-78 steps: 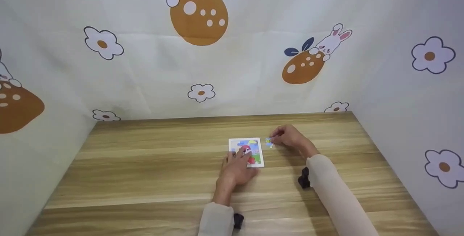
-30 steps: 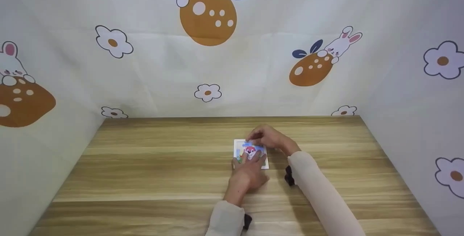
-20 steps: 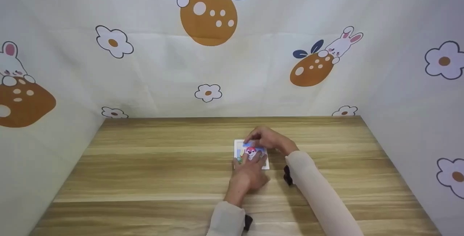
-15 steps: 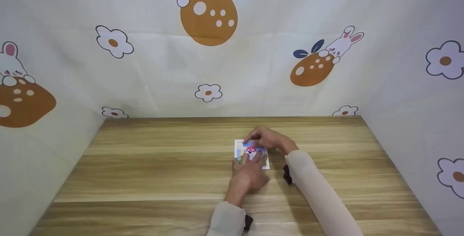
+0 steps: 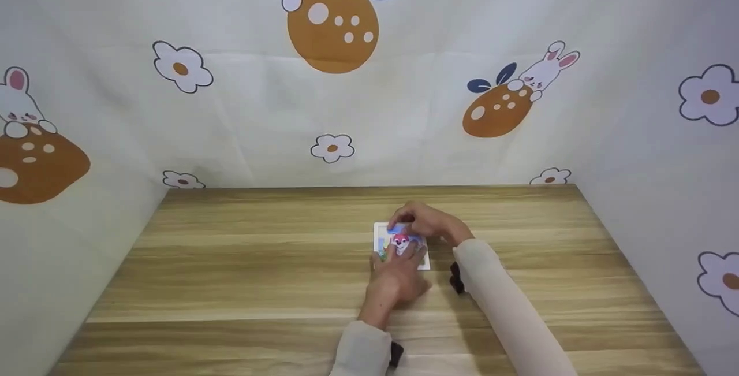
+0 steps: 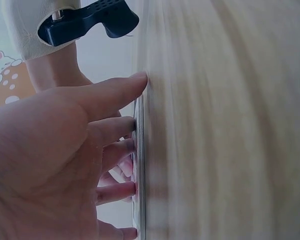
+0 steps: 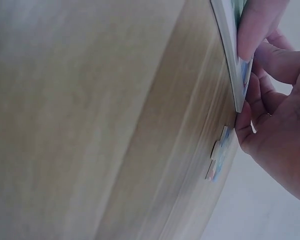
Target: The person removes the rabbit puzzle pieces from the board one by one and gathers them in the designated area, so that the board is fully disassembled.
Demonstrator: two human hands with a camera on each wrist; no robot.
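A small jigsaw puzzle [image 5: 400, 241] in a white frame, with a red-and-white cartoon animal, lies flat on the table. My left hand [image 5: 398, 278] rests on its lower part with fingers spread, also seen from the side in the left wrist view, fingertips on the surface. Over the top right corner, my right hand [image 5: 428, 219] has thumb and index finger bent around a blue puzzle piece [image 5: 396, 230] at the upper edge. That hand covers much of this corner. In the right wrist view, a loose puzzle piece [image 7: 220, 152] lies on the table beside the frame.
The wood-grain table [image 5: 242, 260] extends around the puzzle. Behind and at the sides hang pale cloth walls [image 5: 404, 104] with bunny and flower prints. A black wrist device [image 5: 457, 278] sits under the right sleeve.
My right hand has moved left from beside the puzzle to its upper edge, then shifted only slightly. The left hand has stayed on the puzzle, its fingers spreading lower. The head view has shifted a little.
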